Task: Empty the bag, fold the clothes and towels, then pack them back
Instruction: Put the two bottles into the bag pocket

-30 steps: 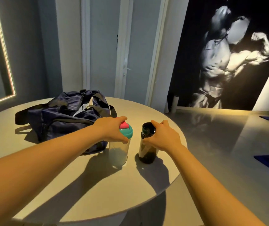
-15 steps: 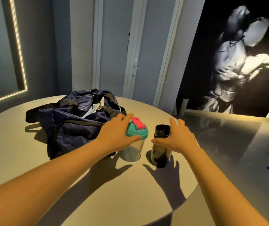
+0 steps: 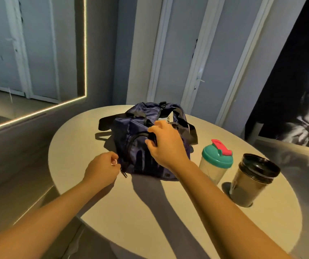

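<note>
Navy bag (image 3: pixel 131 131) on round table (image 3: pixel 150 212), left grip (image 3: pixel 102 169) pinching its zipper (image 3: pixel 124 173), right grip (image 3: pixel 166 144) curled round its top

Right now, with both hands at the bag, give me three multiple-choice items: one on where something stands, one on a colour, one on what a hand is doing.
1. Where does the bottle stand relative to the bag?
A. On top of it
B. To its right on the table, between it and the cup
C. To its left

2. What colour is the bottle's lid?
A. Black
B. White
C. Teal with a red flap

3. What is the right hand doing?
A. Gripping the bag
B. Lying flat on the table
C. Holding the cup

Answers:
1. B, the bottle stands between bag and cup.
2. C, the lid is teal with a red flap on top.
3. A, its fingers curl over the bag's top.
</note>
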The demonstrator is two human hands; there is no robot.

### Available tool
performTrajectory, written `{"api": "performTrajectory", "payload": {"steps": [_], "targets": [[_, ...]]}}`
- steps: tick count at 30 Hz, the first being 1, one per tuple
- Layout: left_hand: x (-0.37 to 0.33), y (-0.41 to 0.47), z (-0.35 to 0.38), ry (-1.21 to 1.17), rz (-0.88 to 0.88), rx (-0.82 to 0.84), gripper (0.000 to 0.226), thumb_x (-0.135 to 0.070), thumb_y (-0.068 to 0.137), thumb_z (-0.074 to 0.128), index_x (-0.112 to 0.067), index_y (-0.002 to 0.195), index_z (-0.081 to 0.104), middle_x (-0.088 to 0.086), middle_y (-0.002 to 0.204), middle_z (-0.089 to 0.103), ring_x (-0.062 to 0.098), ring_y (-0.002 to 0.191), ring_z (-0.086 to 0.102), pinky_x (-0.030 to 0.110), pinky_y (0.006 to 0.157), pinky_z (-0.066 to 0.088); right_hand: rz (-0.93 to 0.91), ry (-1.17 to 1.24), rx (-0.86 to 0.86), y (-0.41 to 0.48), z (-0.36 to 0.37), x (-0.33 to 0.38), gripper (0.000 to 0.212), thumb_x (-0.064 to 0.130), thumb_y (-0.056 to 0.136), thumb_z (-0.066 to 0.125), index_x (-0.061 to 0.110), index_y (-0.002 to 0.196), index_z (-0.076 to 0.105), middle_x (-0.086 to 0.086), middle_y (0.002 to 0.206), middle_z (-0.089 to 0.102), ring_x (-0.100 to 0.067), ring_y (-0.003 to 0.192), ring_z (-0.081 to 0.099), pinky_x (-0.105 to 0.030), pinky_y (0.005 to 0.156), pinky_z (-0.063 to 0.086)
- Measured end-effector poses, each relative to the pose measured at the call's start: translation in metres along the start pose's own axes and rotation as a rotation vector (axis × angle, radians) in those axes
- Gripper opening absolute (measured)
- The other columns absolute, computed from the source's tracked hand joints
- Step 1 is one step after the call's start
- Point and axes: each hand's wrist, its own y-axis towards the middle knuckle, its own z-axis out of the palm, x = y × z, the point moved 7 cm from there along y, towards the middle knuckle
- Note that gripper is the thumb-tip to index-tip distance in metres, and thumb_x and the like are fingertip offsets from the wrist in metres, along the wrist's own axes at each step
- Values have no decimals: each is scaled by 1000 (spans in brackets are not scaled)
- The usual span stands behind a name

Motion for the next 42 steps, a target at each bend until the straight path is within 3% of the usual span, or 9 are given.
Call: {"api": "performTrajectory", "payload": {"steps": [4,7,10,14,19,26,36,39,42], "targets": [[2,2,18,-7,-22,124,43,-43,89,75,-15,122,69,2,112,73,23,100,66,33,82,50,108,-80,124,23,39,-1,48,48,99,58,22,139,50,-5,130,57,-30,125,50,-52,109,37],[-1,3,18,39,-48,70,34,-48,86,76,-18,100,66,-1,91,71,17,79,64,30,69,49,134,-61,93,30,48,-5,24,44,101,58,21,98,55,0,88,60,-32,96,59,-47,92,42],[2,5,19,67,-84,63,28,-40,90,75,-19,81,58,-3,74,63,14,66,59,28,60,46,164,91,63,29,48,-14,34,41,100,61,18,79,48,1,66,50,-31,73,54,-39,75,35],[4,8,19,15,-97,124,27,-34,90,76,-18,75,61,-1,72,67,17,69,64,30,65,48,144,189,29,21,37,-23,37,45,99,61,14,80,52,-5,66,54,-27,64,52,-41,61,38],[-3,-4,10,-263,-147,294,19,-28,92,76,-11,84,75,5,81,74,20,79,71,31,71,56,95,299,5,7,20,-26,32,43,99,60,13,89,60,-5,77,61,-25,72,56,-49,69,49],[-15,-26,-20,-281,-355,485,27,-26,100,63,-9,81,73,3,70,62,13,63,46,23,51,29,11,379,69,-5,5,-14,31,45,98,59,15,96,66,-4,85,66,-26,79,61,-53,76,53],[-74,-31,-75,-298,-178,217,22,-22,94,70,-9,76,71,3,76,64,15,73,55,27,65,41,-43,190,-5,-25,-17,10,30,28,94,70,20,122,61,-2,117,66,-25,106,60,-41,92,52],[-91,-38,-86,-387,-66,108,23,-24,92,74,-5,81,78,11,76,69,22,77,63,36,73,49,-150,44,-136,-35,-21,27,27,23,88,77,19,111,64,-2,109,58,-25,98,53,-37,83,48],[-100,-47,-89,-228,104,9,29,-33,92,74,-9,76,77,14,71,68,27,68,63,45,73,57,-213,13,-191,-43,-13,35,23,32,86,79,21,105,71,0,99,56,-21,93,49,-35,78,43]]}}
